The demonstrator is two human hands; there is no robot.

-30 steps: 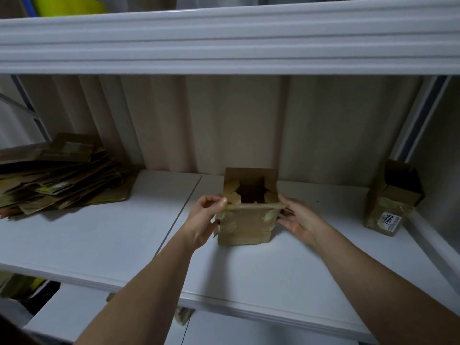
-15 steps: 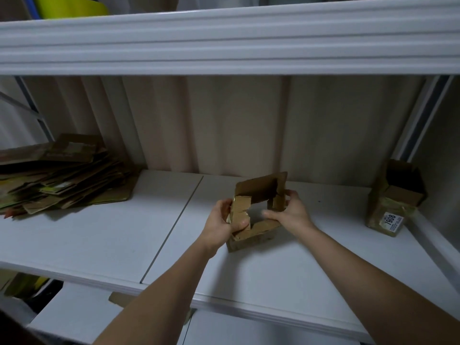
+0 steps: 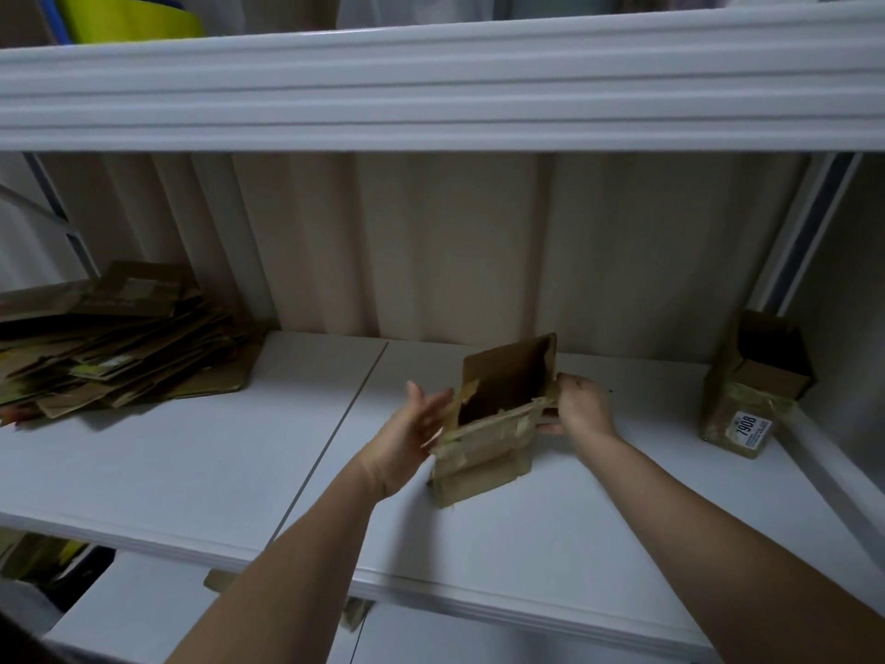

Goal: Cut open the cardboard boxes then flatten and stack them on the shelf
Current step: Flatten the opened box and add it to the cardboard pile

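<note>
I see the box (image 3: 493,424) standing on the shelf (image 3: 191,467), my right hand (image 3: 582,407) gripping its right side, left hand (image 3: 407,436) open beside it. I'd press flat-palmed along the creases (taped edges resist).

Brown cardboard box (image 3: 493,438), white shelf (image 3: 191,462), brown flattened stack (image 3: 119,357), beige ribbed wall (image 3: 479,242)

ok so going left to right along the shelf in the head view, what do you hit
flattened stack → left hand → open box → right hand → labelled box
</note>
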